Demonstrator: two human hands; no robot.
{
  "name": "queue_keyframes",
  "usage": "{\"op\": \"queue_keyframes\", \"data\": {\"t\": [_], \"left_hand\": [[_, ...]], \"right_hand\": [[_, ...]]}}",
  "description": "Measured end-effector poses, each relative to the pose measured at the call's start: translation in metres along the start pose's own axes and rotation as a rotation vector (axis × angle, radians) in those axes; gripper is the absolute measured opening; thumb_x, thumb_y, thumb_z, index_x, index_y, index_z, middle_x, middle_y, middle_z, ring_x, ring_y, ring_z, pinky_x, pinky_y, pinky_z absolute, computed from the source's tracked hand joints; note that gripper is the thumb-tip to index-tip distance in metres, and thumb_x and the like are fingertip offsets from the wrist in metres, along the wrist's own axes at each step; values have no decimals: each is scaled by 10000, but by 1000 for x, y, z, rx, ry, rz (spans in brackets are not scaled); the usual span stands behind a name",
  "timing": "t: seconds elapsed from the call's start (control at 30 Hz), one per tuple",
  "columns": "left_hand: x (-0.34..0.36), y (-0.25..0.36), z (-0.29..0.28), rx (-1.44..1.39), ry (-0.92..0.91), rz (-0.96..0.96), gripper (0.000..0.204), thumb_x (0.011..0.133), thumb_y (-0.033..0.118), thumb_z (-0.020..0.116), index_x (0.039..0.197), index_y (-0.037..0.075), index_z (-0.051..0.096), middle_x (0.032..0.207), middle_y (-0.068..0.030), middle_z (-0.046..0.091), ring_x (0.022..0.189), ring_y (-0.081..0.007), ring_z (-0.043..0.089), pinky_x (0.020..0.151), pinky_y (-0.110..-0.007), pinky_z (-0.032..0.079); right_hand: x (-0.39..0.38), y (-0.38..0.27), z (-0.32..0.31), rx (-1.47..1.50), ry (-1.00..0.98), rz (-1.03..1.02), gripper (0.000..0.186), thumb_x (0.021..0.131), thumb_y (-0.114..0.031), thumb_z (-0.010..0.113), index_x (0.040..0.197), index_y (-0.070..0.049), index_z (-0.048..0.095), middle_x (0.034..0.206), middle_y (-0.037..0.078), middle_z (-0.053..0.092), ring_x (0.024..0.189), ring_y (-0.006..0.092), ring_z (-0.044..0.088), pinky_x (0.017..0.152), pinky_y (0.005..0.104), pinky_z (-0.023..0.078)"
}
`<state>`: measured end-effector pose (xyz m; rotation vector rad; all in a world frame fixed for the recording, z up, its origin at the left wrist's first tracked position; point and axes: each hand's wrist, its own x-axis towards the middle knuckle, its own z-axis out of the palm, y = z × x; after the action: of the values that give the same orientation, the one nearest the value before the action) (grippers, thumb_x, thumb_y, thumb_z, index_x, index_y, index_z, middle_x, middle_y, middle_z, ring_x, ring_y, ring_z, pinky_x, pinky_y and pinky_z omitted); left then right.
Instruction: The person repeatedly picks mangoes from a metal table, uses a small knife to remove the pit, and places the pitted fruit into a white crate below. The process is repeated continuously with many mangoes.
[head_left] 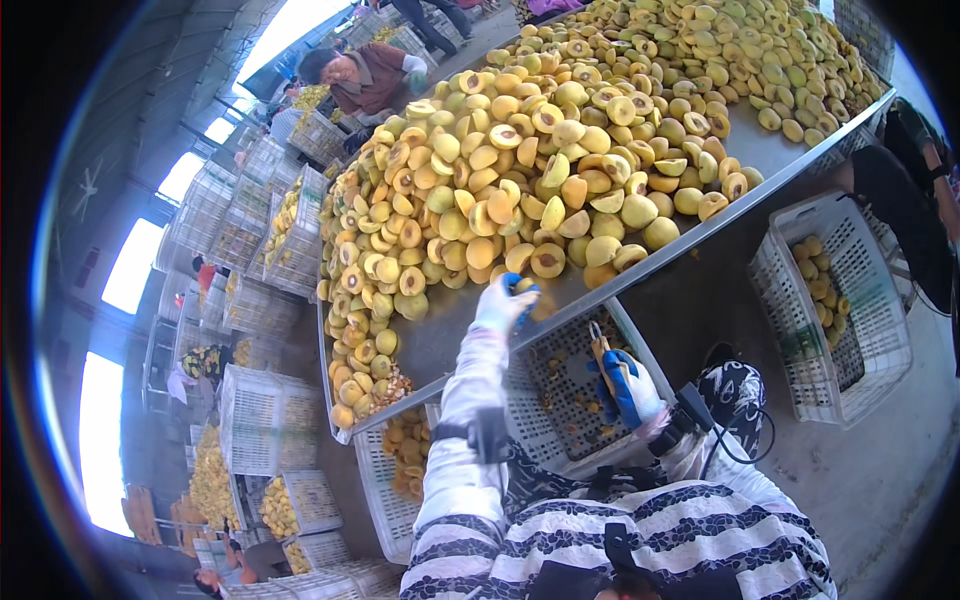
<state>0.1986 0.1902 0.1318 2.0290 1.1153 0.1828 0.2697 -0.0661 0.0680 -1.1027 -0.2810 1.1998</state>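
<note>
A large heap of yellow stone fruit (490, 170), much of it cut in halves, covers the metal table (445, 335). At the table's near edge my left hand (505, 303), in a white and blue glove, has its fingers curled round one yellow fruit (525, 287). My right hand (632, 392), gloved in the same colours, is closed round a light-brown handled tool (600, 350) with a narrow metal tip. The tool points up toward the table and touches no fruit. Below it stands a white plastic crate (630, 330) with a few fruit scraps on its dark perforated bottom.
A crate partly filled with fruit (372, 470) stands to my left, another white crate (800, 375) to my right. Stacked crates (265, 420) line the left side. A person (375, 85) works across the table; another person's dark-clothed leg (900, 215) is at the right.
</note>
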Motion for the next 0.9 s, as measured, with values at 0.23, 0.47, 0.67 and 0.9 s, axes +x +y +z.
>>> {"op": "queue_keyframes", "data": {"t": [0.23, 0.47, 0.67, 0.9], "left_hand": [[-94, -49, -16, -1294, -18, 87, 480, 981, 438, 511, 1190, 13, 591, 1038, -162, 670, 833, -282, 663, 668, -386, 559], [-134, -34, 30, -1103, 263, 313, 516, 1014, 453, 466, 980, -35, 629, 853, -130, 662, 732, -218, 637, 661, -325, 521], [-148, -41, 49, -1035, 388, 362, 391, 1029, 338, 496, 947, -22, 627, 903, -114, 664, 720, -167, 604, 659, -288, 492], [-161, -36, 52, -1115, 414, 190, 417, 1009, 384, 520, 925, -8, 631, 884, -119, 668, 715, -184, 621, 597, -291, 508]], "right_hand": [[-6, 2, 30, -115, -271, 16, 336, 996, -421, 512, 998, -88, 558, 645, -9, 508, 408, 86, 451, 347, 247, 379], [-15, 25, 65, -291, -286, -113, 288, 1015, -324, 498, 1153, -75, 541, 675, -38, 495, 519, 47, 455, 444, 222, 365], [-12, 52, 66, -677, -173, -550, 237, 1010, -194, 487, 1168, -24, 537, 687, -24, 497, 575, 53, 447, 510, 232, 366], [-21, 49, 63, -134, -375, -30, 269, 1007, -335, 519, 1047, -75, 573, 678, -21, 510, 531, 69, 466, 473, 224, 360]]}}
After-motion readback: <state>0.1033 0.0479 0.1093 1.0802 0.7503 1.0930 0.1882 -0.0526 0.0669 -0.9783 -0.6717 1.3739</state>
